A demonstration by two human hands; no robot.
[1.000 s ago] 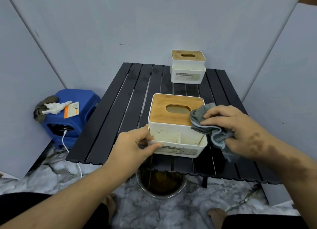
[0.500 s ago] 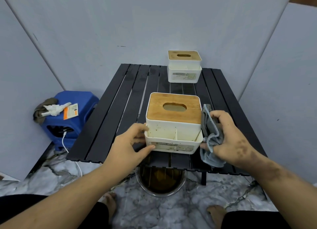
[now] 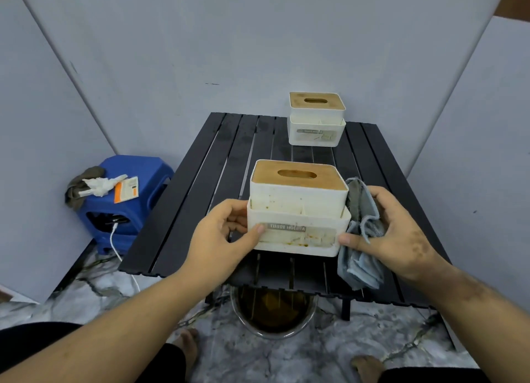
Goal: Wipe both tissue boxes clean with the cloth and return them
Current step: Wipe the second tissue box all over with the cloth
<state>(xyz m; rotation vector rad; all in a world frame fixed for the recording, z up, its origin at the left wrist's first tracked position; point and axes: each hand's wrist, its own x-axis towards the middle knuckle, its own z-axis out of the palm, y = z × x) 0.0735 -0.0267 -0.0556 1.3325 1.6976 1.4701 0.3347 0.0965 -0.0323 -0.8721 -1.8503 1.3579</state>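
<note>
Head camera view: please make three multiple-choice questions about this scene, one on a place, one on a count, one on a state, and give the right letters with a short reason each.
1. Where does the second white plastic tissue box with a wooden lid stand?
A. At the far edge of the black slatted table
B. On the blue plastic stool
C. On the floor

2. How many tissue boxes are in view?
A. One
B. Two
C. Three

3. In what state is the near white tissue box?
A. Lying on its side
B. Lid removed
C. Upright, held at both ends, with brown stains on its front

Answers:
1 A: it sits on the slats near the wall.
2 B: one near, one far.
3 C: the left hand grips one end, the right hand, holding the grey-blue cloth, the other.
</note>
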